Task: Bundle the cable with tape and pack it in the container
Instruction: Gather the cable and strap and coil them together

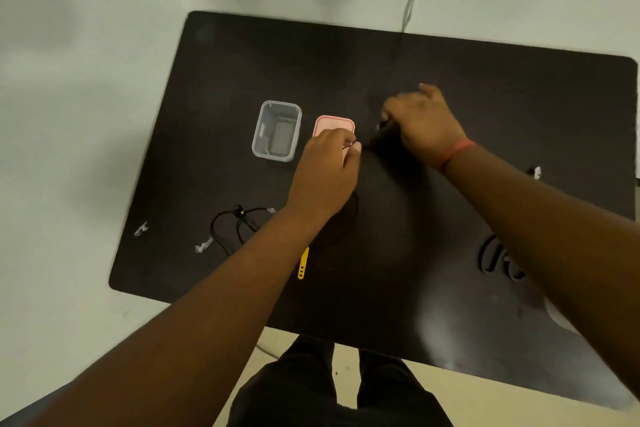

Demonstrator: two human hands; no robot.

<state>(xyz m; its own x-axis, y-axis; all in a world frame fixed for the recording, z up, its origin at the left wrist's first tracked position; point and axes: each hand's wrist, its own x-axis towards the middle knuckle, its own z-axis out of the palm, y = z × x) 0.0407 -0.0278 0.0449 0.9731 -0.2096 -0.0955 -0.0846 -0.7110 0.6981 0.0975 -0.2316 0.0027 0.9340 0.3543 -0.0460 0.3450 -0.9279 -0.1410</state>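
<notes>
While both hands work mid-table, the left hand (325,170) pinches a thin black cable (349,146) between thumb and fingertips, right over the near edge of the pink lid (333,124). Right hand (424,125) is closed, knuckles up, on something dark at its left side — too blurred to name; could be the same cable's other end, can't tell. A red band (456,152) sits on the right wrist.

Container (277,130) — clear, open, upright — stands just left of the lid, both toward the middle of the table (485,80), nearer the far edge than the near one. Inside it shows a grey base; contents unclear.

Second black cable (235,225) lies loose in loops near the left edge, toward the near-left corner, with the left forearm crossing just beside it. Two white tape scraps (203,245) lie by that corner, one touching the cable's loop area, the other further left at the edge. A yellow strap (303,263) pokes out from under the left forearm, near the front edge. A dark round shape under the left wrist is unreadable against the black top.

Right side: a coiled black cable (498,258) near the front-right, partly hidden by the right forearm, and one more small white scrap (536,173) at the right edge.
</notes>
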